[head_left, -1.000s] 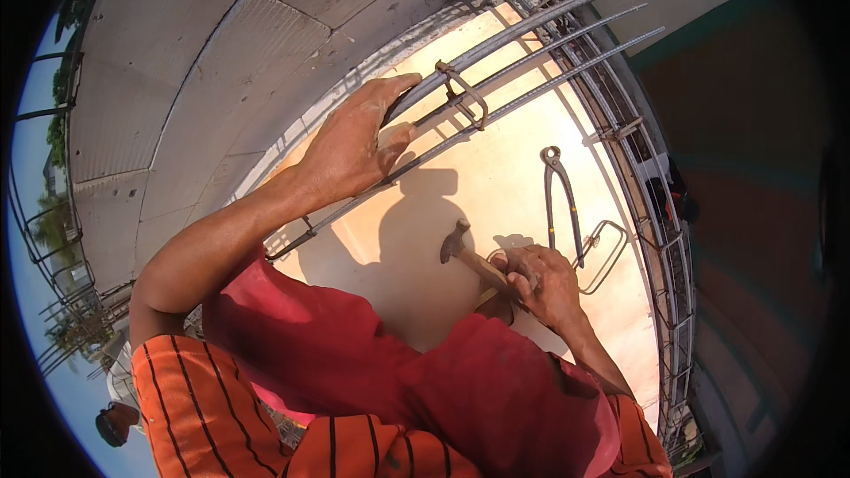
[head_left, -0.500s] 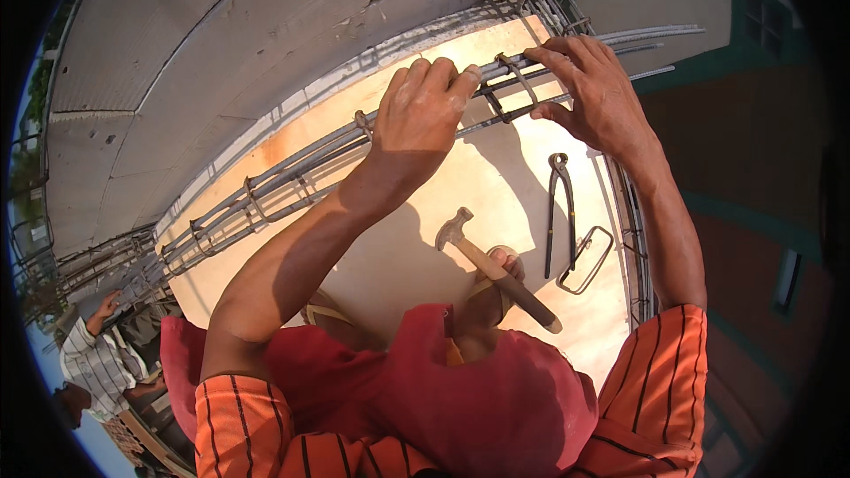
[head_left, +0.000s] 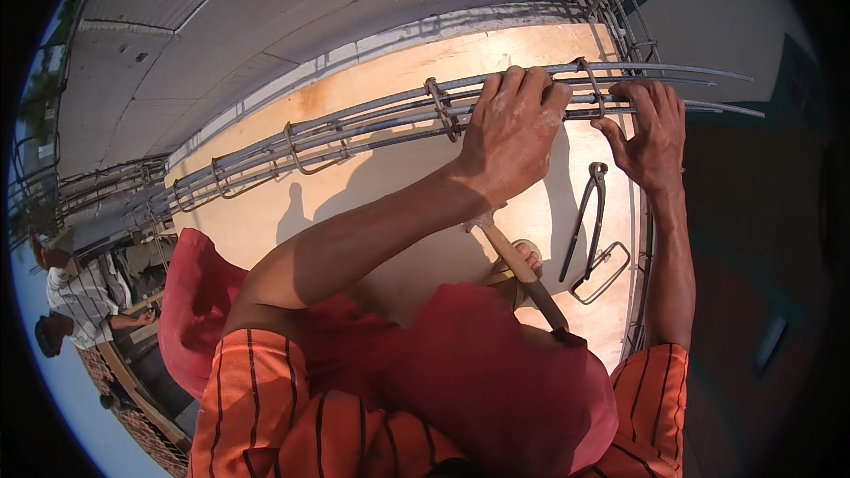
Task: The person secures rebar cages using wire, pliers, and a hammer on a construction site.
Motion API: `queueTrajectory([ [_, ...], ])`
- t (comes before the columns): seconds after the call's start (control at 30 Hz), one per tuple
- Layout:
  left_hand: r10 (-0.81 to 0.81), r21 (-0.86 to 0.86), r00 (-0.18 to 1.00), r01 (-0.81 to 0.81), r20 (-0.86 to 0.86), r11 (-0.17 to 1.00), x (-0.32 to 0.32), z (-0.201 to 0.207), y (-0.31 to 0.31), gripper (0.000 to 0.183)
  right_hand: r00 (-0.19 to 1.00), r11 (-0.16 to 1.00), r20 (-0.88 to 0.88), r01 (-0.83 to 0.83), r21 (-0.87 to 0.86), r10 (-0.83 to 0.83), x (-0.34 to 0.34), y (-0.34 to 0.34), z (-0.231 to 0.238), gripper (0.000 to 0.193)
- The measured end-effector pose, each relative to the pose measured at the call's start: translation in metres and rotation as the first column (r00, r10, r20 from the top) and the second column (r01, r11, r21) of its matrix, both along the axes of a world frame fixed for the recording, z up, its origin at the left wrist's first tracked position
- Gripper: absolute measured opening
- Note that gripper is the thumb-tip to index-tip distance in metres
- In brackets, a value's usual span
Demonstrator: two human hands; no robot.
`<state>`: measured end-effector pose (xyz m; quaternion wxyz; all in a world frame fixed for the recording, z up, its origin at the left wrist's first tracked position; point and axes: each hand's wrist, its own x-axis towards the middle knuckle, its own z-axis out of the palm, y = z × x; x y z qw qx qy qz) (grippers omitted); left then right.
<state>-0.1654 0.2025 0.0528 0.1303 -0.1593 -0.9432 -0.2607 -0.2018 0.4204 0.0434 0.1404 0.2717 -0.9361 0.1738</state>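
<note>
A long, narrow rebar cage (head_left: pixel 372 128), made of ribbed steel bars tied through bent stirrups, runs across the view above a plywood board (head_left: pixel 328 80). My left hand (head_left: pixel 518 128) is closed over the bars between two stirrups, its fingers wrapped over the top. Farther right, near the bar ends, my right hand (head_left: pixel 653 137) grips the lower bars, thumb below and fingers over. One stirrup (head_left: pixel 591 87) stands between my hands. Under my left forearm lies a claw hammer (head_left: pixel 518 264), its head mostly hidden. Black pincers (head_left: pixel 586 226) rest on the board below my right hand.
A loose bent steel stirrup (head_left: pixel 611 273) lies beside the pincers. Behind the board rises a grey block wall (head_left: pixel 354 0). Upright rebar (head_left: pixel 633 26) stands at the far right corner. Another person (head_left: pixel 84 301) is at the lower left. My sandalled foot (head_left: pixel 527 257) is by the hammer.
Both hands have shifted right relative to the board, and the right one now sits lower, at the bar ends. The cage's bars look more spread at the right. The whole view has shifted too.
</note>
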Motion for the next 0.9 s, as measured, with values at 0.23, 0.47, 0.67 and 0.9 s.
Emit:
queueTrajectory([
  [0.23, -0.047, -0.045, 0.999, 0.047, 0.005, 0.998, 0.015, 0.035, -0.084, 0.046, 1.000, 0.997, -0.001, 0.004, 0.080, -0.004, -0.003, -0.001, 0.011, 0.041],
  [0.47, 0.304, 0.012, 0.953, -0.304, -0.002, 0.953, 0.051, -0.010, -0.073, 0.053, 0.999, 0.999, -0.048, -0.011, 0.054, 0.013, -0.004, 0.001, 0.009, 0.041],
  [0.67, 0.265, -0.020, 0.964, -0.265, -0.011, 0.964, 0.049, -0.015, -0.075, 0.047, 0.999, 0.998, -0.041, 0.002, 0.060, 0.001, -0.006, 0.002, 0.012, 0.041],
  [0.9, 0.306, 0.055, 0.941, -0.301, -0.145, 0.952, 0.038, -0.040, -0.085, 0.045, 0.999, 0.999, -0.043, 0.030, 0.032, -0.029, -0.017, -0.009, 0.010, 0.039],
])
